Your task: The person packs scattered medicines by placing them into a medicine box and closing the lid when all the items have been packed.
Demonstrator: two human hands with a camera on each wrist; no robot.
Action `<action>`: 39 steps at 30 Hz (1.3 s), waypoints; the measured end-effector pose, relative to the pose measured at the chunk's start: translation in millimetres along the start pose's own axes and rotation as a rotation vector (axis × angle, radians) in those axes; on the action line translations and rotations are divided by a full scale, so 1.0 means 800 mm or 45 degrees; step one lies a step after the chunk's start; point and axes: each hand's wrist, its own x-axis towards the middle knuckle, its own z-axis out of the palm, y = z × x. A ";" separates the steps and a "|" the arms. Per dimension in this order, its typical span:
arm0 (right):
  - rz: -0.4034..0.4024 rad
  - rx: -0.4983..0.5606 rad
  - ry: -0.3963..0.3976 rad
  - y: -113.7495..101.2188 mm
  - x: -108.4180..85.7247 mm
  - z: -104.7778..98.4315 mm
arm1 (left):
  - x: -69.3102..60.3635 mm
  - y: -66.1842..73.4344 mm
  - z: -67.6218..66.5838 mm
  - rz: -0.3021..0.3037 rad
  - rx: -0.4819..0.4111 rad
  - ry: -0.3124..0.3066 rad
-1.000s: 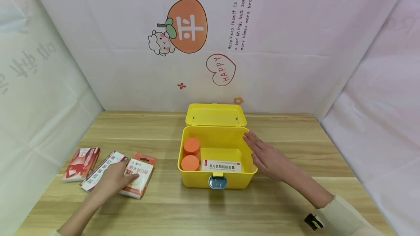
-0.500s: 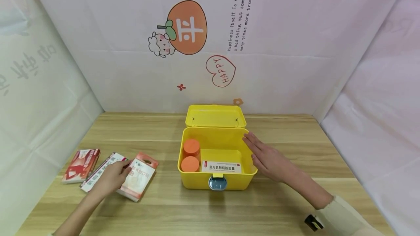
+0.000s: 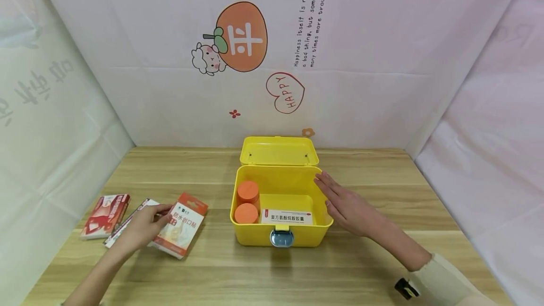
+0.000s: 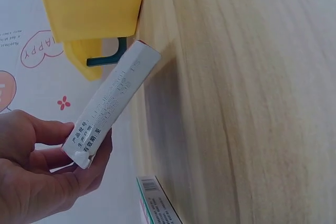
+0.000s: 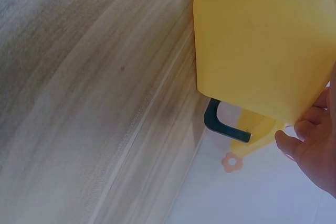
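Note:
My left hand (image 3: 145,225) pinches a white and orange box of waterproof adhesive bandages (image 3: 180,228) by its left edge. In the left wrist view this bandage box (image 4: 113,103) is tilted and raised off the table, one printed narrow side showing. My right hand (image 3: 350,207) touches the right rim of an open yellow storage box (image 3: 280,236), fingers fairly straight. Inside the storage box stand two orange-capped bottles (image 3: 248,191) on the left, and a white medicine box (image 3: 286,216) lies along the front. The storage box's lid (image 3: 279,151) leans back, and a grey-blue latch (image 3: 282,238) hangs in front.
Left of my left hand lie a red and white box (image 3: 106,216) and a white medicine box (image 3: 131,221), partly hidden by that hand. A printed cloth (image 3: 361,84) encloses the wooden table (image 3: 238,277) at the back and sides. Near my right sleeve is a small black object (image 3: 406,288).
My left hand has taken hold of the bandage box's left edge and lifted it, tilting its front toward me. My right hand stays on the yellow box's rim.

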 end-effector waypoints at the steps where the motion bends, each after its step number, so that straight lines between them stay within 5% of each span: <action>1: 0.000 0.001 0.000 0.000 0.000 0.000 | 0.000 0.001 -0.001 0.003 0.003 0.002; 22: -0.011 0.002 0.005 -0.001 0.002 -0.003 | -0.004 0.019 -0.014 -0.018 -0.095 0.020; 39: -0.015 -0.016 0.005 0.001 0.001 0.000 | -0.005 0.036 -0.021 0.068 -0.124 0.073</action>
